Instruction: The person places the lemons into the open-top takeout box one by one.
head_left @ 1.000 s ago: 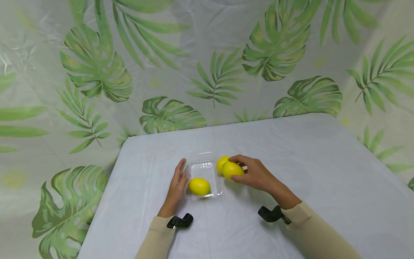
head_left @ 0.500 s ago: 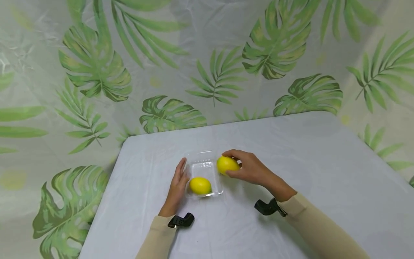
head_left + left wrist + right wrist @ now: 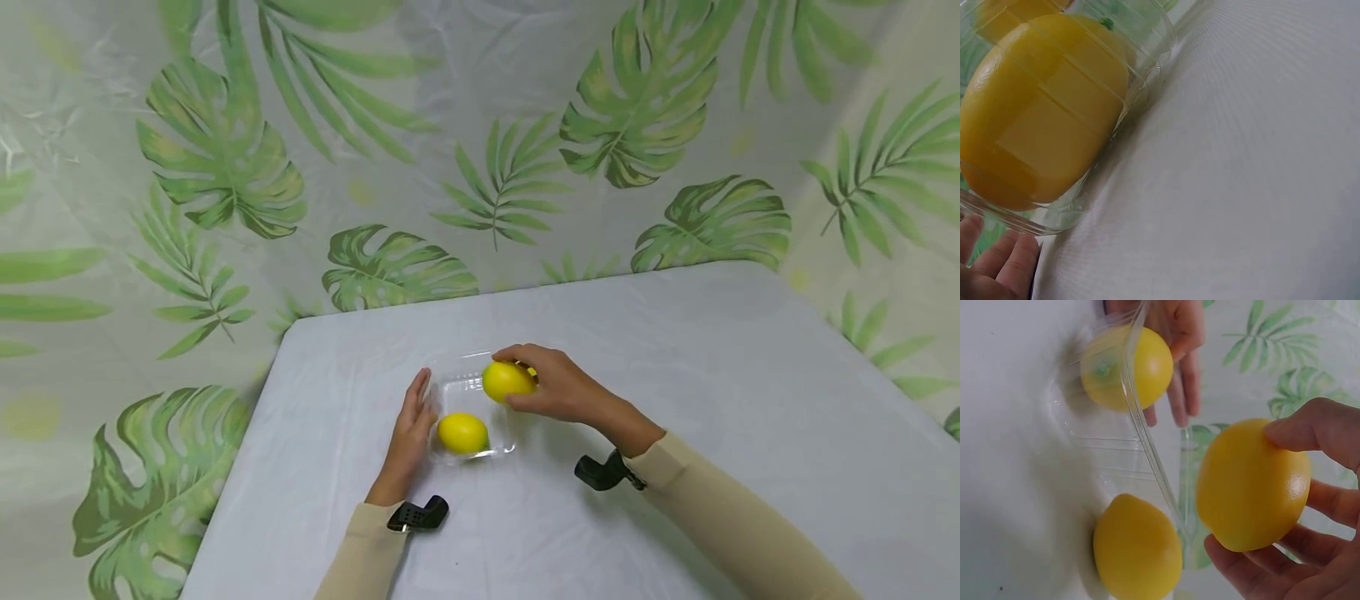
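A clear plastic container [image 3: 498, 425] stands on the table with one lemon [image 3: 462, 433] lying in its near part. My left hand [image 3: 408, 433] rests against the container's left side, fingers straight. Between thumb and fingertips my right hand [image 3: 558, 387] holds a second lemon [image 3: 507, 382], raised over the container's far right part. The right wrist view shows this held lemon [image 3: 1254, 484] apart from the container wall. A third lemon [image 3: 1138, 550] lies on the table just outside that wall; in the head view the right hand hides most of it.
A white cloth covers the table [image 3: 360, 358], whose far edge meets a leaf-printed curtain [image 3: 502, 167]. Each wrist wears a black device, such as the one [image 3: 600, 472] on the right.
My right hand has carried its lemon leftward, from beside the container to above its far right part. The left hand and the container have hardly moved.
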`<action>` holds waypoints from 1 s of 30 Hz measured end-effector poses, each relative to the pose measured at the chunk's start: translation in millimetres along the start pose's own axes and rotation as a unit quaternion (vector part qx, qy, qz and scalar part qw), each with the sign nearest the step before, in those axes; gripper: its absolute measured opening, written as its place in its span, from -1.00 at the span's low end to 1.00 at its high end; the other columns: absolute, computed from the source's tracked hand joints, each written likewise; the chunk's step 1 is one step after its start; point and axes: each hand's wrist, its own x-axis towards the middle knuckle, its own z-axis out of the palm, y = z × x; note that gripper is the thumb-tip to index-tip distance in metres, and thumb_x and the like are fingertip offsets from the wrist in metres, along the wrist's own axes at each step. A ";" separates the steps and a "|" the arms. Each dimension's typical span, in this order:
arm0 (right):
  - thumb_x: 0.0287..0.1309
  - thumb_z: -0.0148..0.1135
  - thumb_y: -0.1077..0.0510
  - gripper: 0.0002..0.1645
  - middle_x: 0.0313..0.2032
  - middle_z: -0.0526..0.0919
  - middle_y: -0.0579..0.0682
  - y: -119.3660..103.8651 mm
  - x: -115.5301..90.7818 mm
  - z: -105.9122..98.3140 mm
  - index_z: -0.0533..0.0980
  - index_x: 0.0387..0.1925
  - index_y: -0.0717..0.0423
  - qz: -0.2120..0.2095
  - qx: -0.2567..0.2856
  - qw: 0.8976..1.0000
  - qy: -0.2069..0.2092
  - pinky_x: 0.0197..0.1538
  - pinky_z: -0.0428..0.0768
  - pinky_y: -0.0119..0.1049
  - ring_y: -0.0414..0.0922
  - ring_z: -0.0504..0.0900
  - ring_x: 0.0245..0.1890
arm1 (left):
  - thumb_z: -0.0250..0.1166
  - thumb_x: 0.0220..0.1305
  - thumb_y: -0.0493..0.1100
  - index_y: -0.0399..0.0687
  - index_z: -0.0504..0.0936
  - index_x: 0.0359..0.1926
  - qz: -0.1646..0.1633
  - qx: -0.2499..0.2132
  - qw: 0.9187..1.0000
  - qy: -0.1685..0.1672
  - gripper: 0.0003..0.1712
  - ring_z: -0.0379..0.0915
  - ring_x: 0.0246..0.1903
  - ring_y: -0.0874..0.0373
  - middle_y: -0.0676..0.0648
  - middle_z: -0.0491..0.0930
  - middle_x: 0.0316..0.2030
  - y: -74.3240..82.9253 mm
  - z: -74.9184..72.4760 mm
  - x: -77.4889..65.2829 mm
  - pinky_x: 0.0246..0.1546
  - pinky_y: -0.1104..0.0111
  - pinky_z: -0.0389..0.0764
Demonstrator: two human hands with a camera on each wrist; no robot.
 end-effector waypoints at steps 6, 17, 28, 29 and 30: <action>-0.02 0.35 0.16 -0.38 0.06 0.57 0.01 0.4 12.7 5.3 0.48 0.15 0.15 -0.026 -0.030 0.999 0.000 0.04 0.56 -0.16 -0.08 0.52 -0.06 | -0.15 0.41 -0.42 -0.29 -0.08 0.48 0.001 0.019 1.000 -0.004 -0.34 -0.18 0.45 -0.21 -0.26 -0.10 0.48 15.6 3.9 1.4 0.42 0.02 -0.09; 0.03 0.34 0.16 -0.39 0.11 0.54 0.04 0.5 29.5 21.0 0.46 0.17 0.16 -0.050 -0.042 0.997 -0.041 0.06 0.53 -0.19 -0.07 0.50 -0.01 | -0.14 0.42 -0.42 -0.25 -0.08 0.49 -0.003 0.010 1.000 0.000 -0.33 -0.24 0.47 -0.09 -0.25 -0.11 0.49 7.2 0.5 0.4 0.43 0.02 -0.11; 0.06 0.37 0.18 -0.38 0.10 0.53 0.06 3.2 37.9 33.7 0.43 0.18 0.17 -0.071 -0.063 0.994 -0.056 0.12 0.52 -0.17 -0.06 0.50 0.02 | -0.11 0.48 -0.28 -0.14 -0.07 0.51 -0.030 0.022 0.999 0.002 -0.35 -0.19 0.47 0.01 -0.12 -0.08 0.50 13.7 0.5 -2.3 0.44 0.09 -0.07; 0.05 0.37 0.18 -0.39 0.10 0.53 0.06 3.3 38.3 34.7 0.44 0.18 0.17 -0.072 -0.066 0.994 -0.059 0.12 0.52 -0.17 -0.07 0.50 0.01 | -0.11 0.48 -0.28 -0.14 -0.07 0.51 -0.032 0.022 0.999 0.003 -0.35 -0.19 0.47 0.00 -0.13 -0.08 0.50 13.2 0.3 -2.5 0.44 0.09 -0.07; 0.05 0.37 0.18 -0.39 0.09 0.53 0.05 3.5 38.7 35.6 0.44 0.17 0.16 -0.070 -0.068 0.993 -0.061 0.12 0.52 -0.18 -0.07 0.50 0.01 | -0.12 0.47 -0.30 -0.15 -0.07 0.51 -0.033 0.021 0.999 0.004 -0.35 -0.19 0.47 0.00 -0.13 -0.08 0.50 12.7 0.2 -2.6 0.44 0.08 -0.07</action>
